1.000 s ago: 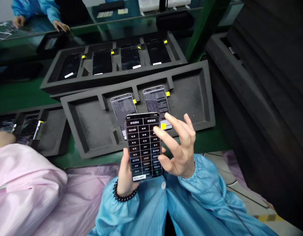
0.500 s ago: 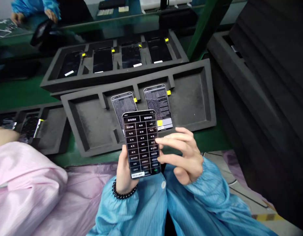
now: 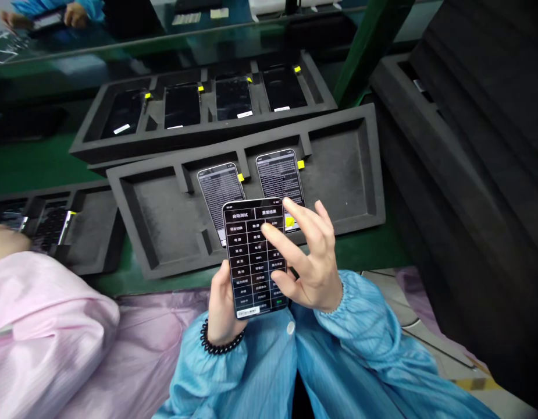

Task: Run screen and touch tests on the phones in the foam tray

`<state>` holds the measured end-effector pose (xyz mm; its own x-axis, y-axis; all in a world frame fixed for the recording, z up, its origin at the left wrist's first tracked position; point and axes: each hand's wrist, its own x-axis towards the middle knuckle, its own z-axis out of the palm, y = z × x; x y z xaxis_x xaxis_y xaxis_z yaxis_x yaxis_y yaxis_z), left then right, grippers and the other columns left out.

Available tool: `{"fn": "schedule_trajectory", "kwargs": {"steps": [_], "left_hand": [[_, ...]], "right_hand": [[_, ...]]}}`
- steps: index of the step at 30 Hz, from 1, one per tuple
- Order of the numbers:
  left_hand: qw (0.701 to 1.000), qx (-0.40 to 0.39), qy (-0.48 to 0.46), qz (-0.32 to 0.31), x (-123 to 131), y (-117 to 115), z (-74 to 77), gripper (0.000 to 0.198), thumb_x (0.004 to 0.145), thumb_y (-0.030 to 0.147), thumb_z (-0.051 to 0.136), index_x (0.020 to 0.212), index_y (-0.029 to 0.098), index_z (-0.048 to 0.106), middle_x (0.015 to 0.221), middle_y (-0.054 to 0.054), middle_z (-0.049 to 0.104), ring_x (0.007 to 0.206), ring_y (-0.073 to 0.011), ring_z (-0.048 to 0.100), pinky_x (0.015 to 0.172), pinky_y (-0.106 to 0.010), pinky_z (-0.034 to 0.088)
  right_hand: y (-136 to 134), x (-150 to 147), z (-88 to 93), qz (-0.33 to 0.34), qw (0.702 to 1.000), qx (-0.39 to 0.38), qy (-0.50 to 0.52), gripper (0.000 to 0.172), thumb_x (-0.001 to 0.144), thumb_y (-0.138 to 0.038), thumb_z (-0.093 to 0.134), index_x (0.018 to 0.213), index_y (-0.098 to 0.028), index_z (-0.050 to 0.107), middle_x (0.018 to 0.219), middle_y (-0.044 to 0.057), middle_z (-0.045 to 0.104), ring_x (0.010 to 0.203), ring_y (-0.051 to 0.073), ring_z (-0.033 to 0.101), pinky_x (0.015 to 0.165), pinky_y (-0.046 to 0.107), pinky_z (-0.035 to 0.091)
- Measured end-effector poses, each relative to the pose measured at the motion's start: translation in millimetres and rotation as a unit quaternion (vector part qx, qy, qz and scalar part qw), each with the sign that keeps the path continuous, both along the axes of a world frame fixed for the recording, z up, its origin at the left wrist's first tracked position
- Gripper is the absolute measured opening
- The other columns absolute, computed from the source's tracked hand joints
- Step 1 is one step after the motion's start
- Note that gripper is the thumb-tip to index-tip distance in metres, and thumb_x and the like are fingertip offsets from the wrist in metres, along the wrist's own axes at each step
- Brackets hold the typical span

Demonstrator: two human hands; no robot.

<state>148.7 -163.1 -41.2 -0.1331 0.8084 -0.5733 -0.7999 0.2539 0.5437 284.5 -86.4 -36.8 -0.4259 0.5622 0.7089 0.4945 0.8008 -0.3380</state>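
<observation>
My left hand (image 3: pixel 220 302), with a black coiled band at the wrist, is wrapped round a smartphone (image 3: pixel 246 265) held upright and tilted toward me. Its lit screen shows a dark grid of menu buttons, and a white label sits at its bottom edge. Over the screen's right side is my right hand (image 3: pixel 307 256), fingers spread and holding nothing. One fingertip is at the upper middle of the grid; whether it touches the glass I cannot tell. Behind the held phone, a second phone (image 3: pixel 218 192) and a third phone (image 3: pixel 277 174) lie with text-filled screens in a black foam tray (image 3: pixel 338 180).
Farther back, another foam tray (image 3: pixel 203 131) holds several dark phones with yellow tabs. At left, a pink-sleeved co-worker's hand (image 3: pixel 7 238) is by a third tray (image 3: pixel 94 227). Black foam trays (image 3: pixel 469 145) are stacked at right. Across the bench, another person's hands (image 3: pixel 74 16) hold a dark device.
My right hand has moved up and left over the screen, from the grid's right edge to its upper middle. The held phone has shifted slightly right. The person across now holds a device.
</observation>
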Motion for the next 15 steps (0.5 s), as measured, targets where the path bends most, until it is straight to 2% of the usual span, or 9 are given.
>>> {"fn": "schedule_trajectory", "kwargs": {"steps": [3, 8, 10, 12, 14, 15], "left_hand": [[1.0, 0.006, 0.012, -0.024, -1, 2, 2.6, 0.04, 0.086, 0.051, 0.056, 0.099, 0.02, 0.077, 0.109, -0.008, 0.076, 0.13, -0.0316, 0.058, 0.111, -0.047, 0.048], [0.997, 0.036, -0.001, -0.066, 0, 6, 8.5, 0.042, 0.083, 0.055, 0.059, 0.086, 0.018, 0.078, 0.108, -0.009, 0.076, 0.13, -0.0345, 0.057, 0.109, -0.05, 0.049], [0.998, 0.033, -0.006, -0.061, 0, 6, 7.8, 0.041, 0.082, 0.055, 0.06, 0.086, 0.018, 0.078, 0.106, -0.009, 0.077, 0.129, -0.0351, 0.058, 0.109, -0.051, 0.049], [0.999, 0.022, -0.005, -0.044, 0, 5, 5.3, 0.039, 0.08, 0.055, 0.064, 0.086, 0.018, 0.078, 0.102, -0.009, 0.077, 0.127, -0.0351, 0.059, 0.109, -0.051, 0.049], [1.0, 0.009, -0.001, -0.02, 0, 4, 2.5, 0.038, 0.078, 0.054, 0.066, 0.086, 0.019, 0.078, 0.101, -0.008, 0.078, 0.126, -0.0342, 0.061, 0.109, -0.049, 0.049], [1.0, 0.004, 0.001, -0.01, 1, 4, 1.4, 0.038, 0.079, 0.053, 0.065, 0.088, 0.019, 0.078, 0.101, -0.008, 0.078, 0.126, -0.0334, 0.061, 0.109, -0.048, 0.049]], "right_hand": [[1, 0, 0.0, -0.005, 1.0, -0.005, -0.003, 0.05, 0.105, -0.045, 0.025, 0.135, -0.02, 0.057, 0.148, 0.015, 0.05, 0.136, 0.027, 0.048, 0.121, 0.055, 0.026], [0, 6, 2.6, -0.017, 0.996, 0.016, 0.084, 0.048, 0.104, -0.041, 0.032, 0.141, -0.016, 0.05, 0.144, 0.015, 0.055, 0.132, 0.027, 0.053, 0.118, 0.053, 0.035], [-2, 8, 5.9, -0.017, 0.997, 0.013, 0.08, 0.045, 0.104, -0.038, 0.03, 0.129, -0.017, 0.06, 0.138, 0.014, 0.059, 0.127, 0.026, 0.057, 0.116, 0.052, 0.039], [-4, 10, 9.0, 0.012, 0.997, 0.004, 0.07, 0.043, 0.104, -0.033, 0.029, 0.106, -0.019, 0.07, 0.129, 0.011, 0.065, 0.119, 0.023, 0.061, 0.113, 0.049, 0.043], [-5, 9, 10.7, 0.047, 0.997, -0.001, 0.062, 0.043, 0.103, -0.028, 0.031, 0.09, -0.02, 0.07, 0.123, 0.009, 0.069, 0.114, 0.02, 0.063, 0.111, 0.046, 0.045], [-6, 7, 10.9, 0.051, 0.997, -0.001, 0.058, 0.042, 0.103, -0.028, 0.031, 0.089, -0.02, 0.071, 0.123, 0.009, 0.069, 0.114, 0.02, 0.064, 0.111, 0.046, 0.045]]}}
